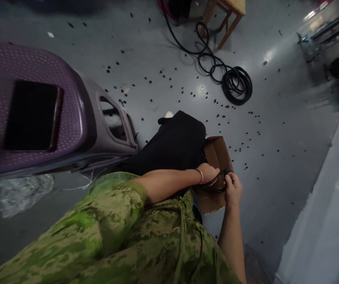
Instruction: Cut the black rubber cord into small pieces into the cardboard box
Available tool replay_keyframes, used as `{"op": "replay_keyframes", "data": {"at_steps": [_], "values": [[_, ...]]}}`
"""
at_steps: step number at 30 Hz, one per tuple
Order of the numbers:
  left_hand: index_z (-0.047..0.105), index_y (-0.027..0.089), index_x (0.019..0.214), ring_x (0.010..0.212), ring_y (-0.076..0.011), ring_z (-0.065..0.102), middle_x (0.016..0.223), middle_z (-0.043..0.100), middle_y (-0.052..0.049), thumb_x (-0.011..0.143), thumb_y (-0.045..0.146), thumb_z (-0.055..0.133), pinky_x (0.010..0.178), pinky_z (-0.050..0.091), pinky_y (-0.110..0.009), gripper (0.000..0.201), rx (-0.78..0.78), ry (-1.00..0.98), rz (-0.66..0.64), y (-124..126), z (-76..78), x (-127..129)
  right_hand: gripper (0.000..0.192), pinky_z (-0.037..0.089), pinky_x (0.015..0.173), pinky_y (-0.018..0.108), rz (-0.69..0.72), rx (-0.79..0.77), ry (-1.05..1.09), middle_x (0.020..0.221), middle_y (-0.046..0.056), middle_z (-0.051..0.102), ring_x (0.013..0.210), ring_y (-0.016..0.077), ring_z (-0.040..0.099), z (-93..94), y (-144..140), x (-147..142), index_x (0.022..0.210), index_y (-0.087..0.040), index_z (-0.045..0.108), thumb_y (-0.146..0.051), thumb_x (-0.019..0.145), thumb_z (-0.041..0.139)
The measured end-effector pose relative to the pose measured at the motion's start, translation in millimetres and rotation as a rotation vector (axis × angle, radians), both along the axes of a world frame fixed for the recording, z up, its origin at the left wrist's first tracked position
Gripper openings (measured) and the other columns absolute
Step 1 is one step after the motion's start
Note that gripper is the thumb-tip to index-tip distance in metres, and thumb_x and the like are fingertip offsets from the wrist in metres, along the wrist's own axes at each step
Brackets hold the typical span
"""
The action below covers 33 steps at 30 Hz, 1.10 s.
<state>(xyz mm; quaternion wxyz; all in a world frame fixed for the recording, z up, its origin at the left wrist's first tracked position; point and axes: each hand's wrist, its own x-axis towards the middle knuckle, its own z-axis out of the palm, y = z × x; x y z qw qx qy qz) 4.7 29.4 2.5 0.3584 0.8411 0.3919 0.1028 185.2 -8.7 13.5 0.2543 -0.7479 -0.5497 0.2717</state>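
- Head view, looking down over my own body: my green camouflage shirt fills the lower middle of the frame, and both my bare forearms reach out from it toward a small brown cardboard box.
- The box sits just past my black-clad knee, resting against it, with its open side turned toward me; part of it is hidden behind my hands.
- A thin black cable loop lies across the front of the box, directly between my two hands, which meet over it.
- My left hand, with a silver bangle at the wrist, is curled over the top of the loop, fingers bent down and closed on the cable.
- My right hand comes up from below, fingers folded and pinching the same loop at its right end; the two hands are almost touching.
- How tight either grip is I cannot tell, as the fingertips are small and dark in shadow.
- On my left stands a purple perforated plastic stool, near my knee.
- The grey floor is scattered with many small black rings.
- Farther away lies a coiled black hose, and beyond it a wooden stool leg.
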Motion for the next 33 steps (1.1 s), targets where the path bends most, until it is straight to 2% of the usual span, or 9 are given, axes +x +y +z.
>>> {"op": "replay_keyframes", "data": {"at_steps": [5, 9, 14, 20, 24, 29, 33], "values": [[0.055, 0.012, 0.098, 0.08, -0.0243, 0.068, 0.088, 0.069, -0.016, 0.084, 0.032, 0.05, 0.067, 0.05, -0.033, 0.026, 0.038, -0.008, -0.039, -1.9, -1.9, 0.4, 0.036, 0.027, 0.045, 0.02, 0.022, -0.147, 0.366, 0.055, -0.005, 0.047, 0.045, 0.0072, 0.036, 1.9, 1.6, 4.4, 0.078, -0.018, 0.057, -0.053, 0.073, 0.061], [0.055, 0.012, 0.098, 0.081, -0.0244, 0.068, 0.088, 0.069, -0.015, 0.084, 0.032, 0.051, 0.066, 0.05, -0.032, 0.025, 0.052, 0.002, -0.071, -2.4, -1.5, -0.1, 0.038, 0.024, 0.043, 0.021, 0.051, -0.213, 0.493, 0.048, -0.006, 0.039, 0.042, 0.0071, 0.031, 3.9, 1.5, 2.6, 0.071, -0.019, 0.054, -0.056, 0.072, 0.062], [0.054, 0.01, 0.1, 0.081, -0.0259, 0.068, 0.083, 0.069, -0.016, 0.085, 0.03, 0.052, 0.066, 0.049, -0.033, 0.025, 0.084, 0.034, -0.112, -0.6, -2.7, -0.4, 0.04, 0.026, 0.046, 0.022, 0.083, -0.208, 0.501, 0.048, -0.005, 0.039, 0.045, 0.0079, 0.033, 5.3, 0.7, 0.0, 0.062, -0.019, 0.048, -0.055, 0.077, 0.058], [0.055, 0.009, 0.1, 0.083, -0.0269, 0.067, 0.082, 0.069, -0.017, 0.083, 0.029, 0.056, 0.067, 0.049, -0.034, 0.026, 0.088, 0.06, -0.167, 1.3, -8.2, 1.7, 0.041, 0.026, 0.045, 0.021, 0.08, -0.204, 0.453, 0.048, -0.006, 0.04, 0.045, 0.0079, 0.034, 0.8, -2.2, 0.7, 0.066, -0.019, 0.052, -0.057, 0.077, 0.058], [0.056, 0.009, 0.098, 0.083, -0.0271, 0.068, 0.08, 0.068, -0.017, 0.081, 0.032, 0.059, 0.067, 0.049, -0.034, 0.028, 0.096, 0.055, -0.169, 0.4, -9.1, 2.9, 0.039, 0.026, 0.044, 0.02, 0.035, -0.164, 0.5, 0.048, -0.006, 0.041, 0.043, 0.0067, 0.033, -3.5, -4.9, -0.3, 0.071, -0.017, 0.056, -0.055, 0.078, 0.058], [0.057, 0.008, 0.097, 0.082, -0.0274, 0.067, 0.083, 0.069, -0.017, 0.081, 0.032, 0.06, 0.066, 0.049, -0.034, 0.03, 0.065, 0.065, -0.168, 0.0, -4.7, 1.4, 0.041, 0.029, 0.043, 0.019, -0.036, -0.158, 0.574, 0.051, -0.005, 0.046, 0.043, 0.0062, 0.036, -9.2, -4.7, -1.8, 0.068, -0.017, 0.055, -0.057, 0.076, 0.058], [0.057, 0.008, 0.098, 0.083, -0.0269, 0.067, 0.086, 0.068, -0.018, 0.082, 0.033, 0.059, 0.066, 0.05, -0.034, 0.031, 0.041, 0.07, -0.127, 1.1, -3.5, 1.2, 0.044, 0.037, 0.05, 0.02, -0.068, -0.145, 0.414, 0.056, -0.002, 0.054, 0.049, 0.009, 0.046, -12.9, -0.7, -1.4, 0.071, -0.016, 0.058, -0.06, 0.076, 0.054]]}}
